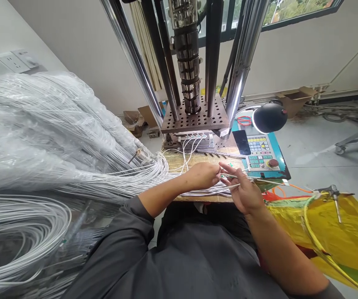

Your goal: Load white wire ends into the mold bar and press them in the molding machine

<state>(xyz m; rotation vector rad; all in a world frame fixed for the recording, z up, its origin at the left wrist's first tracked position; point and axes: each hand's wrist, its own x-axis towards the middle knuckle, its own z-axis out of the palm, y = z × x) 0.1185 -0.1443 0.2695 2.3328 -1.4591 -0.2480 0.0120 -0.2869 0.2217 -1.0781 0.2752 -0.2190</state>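
Observation:
My left hand point(202, 175) is closed in a pinch on the ends of thin white cables point(197, 192) in front of me. My right hand point(244, 189) faces it, fingers curled around several of the same cable ends, which stick out to the right. Both hands hover over a cardboard-covered work surface point(179, 162). Behind them stands a vertical press machine point(194, 120) with a perforated metal plate; a few white cables point(190, 145) are seated in its fixture.
Big bundles of white cables in clear plastic point(42, 137) fill the left side. A control panel point(260, 153) with a red button and a black lamp head point(270, 117) sit to the right. A yellow sheet point(337, 232) lies at lower right. Cardboard boxes point(294, 99) stand on the floor.

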